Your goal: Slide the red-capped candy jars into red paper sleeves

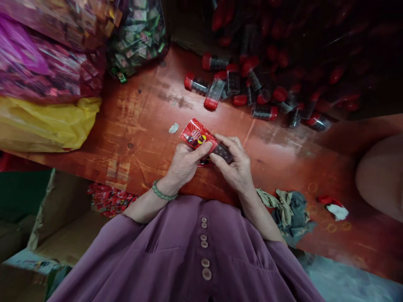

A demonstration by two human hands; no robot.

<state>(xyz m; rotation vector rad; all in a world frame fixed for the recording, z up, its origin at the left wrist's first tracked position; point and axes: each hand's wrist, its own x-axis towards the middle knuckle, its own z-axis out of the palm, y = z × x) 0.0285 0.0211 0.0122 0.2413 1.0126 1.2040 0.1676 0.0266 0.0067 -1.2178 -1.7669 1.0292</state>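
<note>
Over the table's front part, my left hand (185, 162) is closed on a glossy red printed wrapper (195, 133), its thumb lying across the wrapper's face. My right hand (235, 162) grips a small clear container of dark round pieces (221, 152) between thumb and fingers. The container meets the wrapper's right end; how far it reaches inside is hidden by my left thumb. A bit of red printed film shows below, between the hands. A green bead bracelet (164, 192) circles my left wrist.
Several red-capped clear containers (215, 93) lie heaped at the back right. Bags of small packets (138, 35) and a yellow bag (47, 123) stand at left. Crumpled cloth (291, 212) lies at right. Below left, a cardboard box (67, 205) holds red wrappers (110, 199).
</note>
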